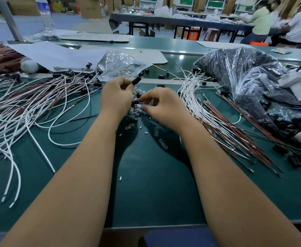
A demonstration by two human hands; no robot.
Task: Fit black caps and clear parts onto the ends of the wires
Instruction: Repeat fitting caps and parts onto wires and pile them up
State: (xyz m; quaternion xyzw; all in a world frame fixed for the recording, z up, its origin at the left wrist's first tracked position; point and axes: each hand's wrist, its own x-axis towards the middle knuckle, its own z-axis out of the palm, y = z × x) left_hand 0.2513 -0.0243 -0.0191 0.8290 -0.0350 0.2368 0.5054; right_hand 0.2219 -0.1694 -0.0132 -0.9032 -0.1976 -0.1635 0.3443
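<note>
My left hand [116,97] pinches a black cap [137,80] at its fingertips, held above a small heap of clear parts [134,111] and black caps in the middle of the green table [146,184]. My right hand [161,106] reaches into that heap with curled fingers; whether it holds a clear part is hidden. Finished wires with black caps [39,97] lie spread to the left. Bare white and brown wires [217,118] lie in a bundle to the right.
A clear bag of clear parts [119,65] lies behind the hands. A large bag of black caps [249,81] fills the right side, with a white device [299,82] on it. Loose clear parts [161,142] sit nearer me. People work at a far table.
</note>
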